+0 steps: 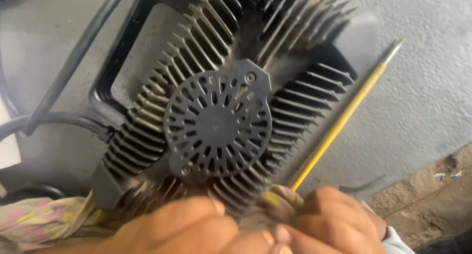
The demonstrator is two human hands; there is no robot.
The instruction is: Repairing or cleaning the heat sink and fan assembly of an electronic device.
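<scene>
Two hands low in frame: right hand [330, 215] grips yellow rod [339, 121], left hand [189, 229] grip unclear, beside finned heatsink [216, 121] w/ black cable [64, 77].

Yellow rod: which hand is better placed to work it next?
Probably the right hand: its fingers already grip the yellow rod's lower end. The left hand rests against the finned heat sink.

Repair workshop: finned metal heat sink [216, 111] on rough grey concrete floor [418, 87], black cables [64, 72], dirty rag [44, 219].
</scene>
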